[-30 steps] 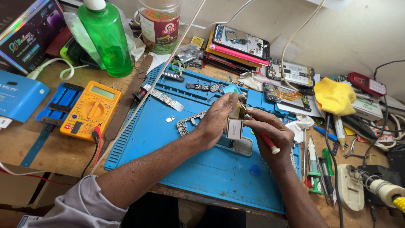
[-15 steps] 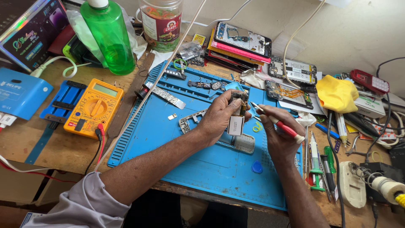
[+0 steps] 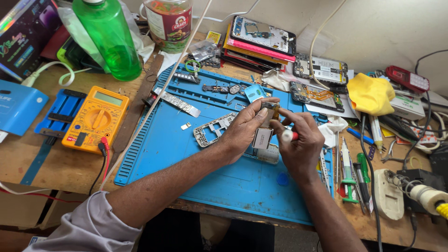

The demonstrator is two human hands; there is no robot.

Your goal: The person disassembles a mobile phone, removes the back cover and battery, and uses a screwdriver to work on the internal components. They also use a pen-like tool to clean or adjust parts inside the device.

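My left hand (image 3: 245, 128) holds a small phone circuit board (image 3: 262, 136) upright over the blue repair mat (image 3: 186, 154), fingers pinched on its top. My right hand (image 3: 301, 147) grips a small red-and-white handled screwdriver (image 3: 288, 136), its tip hidden where it points at the board. A grey phone mid-frame (image 3: 211, 129) lies on the mat just left of my left hand. Another small flat part sits on the mat under the board.
An orange multimeter (image 3: 95, 119) with red and black leads lies to the left. A green bottle (image 3: 108, 37) and a jar (image 3: 169, 21) stand at the back. Opened phones (image 3: 263, 32) are stacked behind the mat; a yellow cloth (image 3: 371, 93) and several tools (image 3: 350, 168) lie to the right.
My right hand turned the screwdriver from pointing down-right to level at the board. The left hand kept hold of the board and lifted it slightly.
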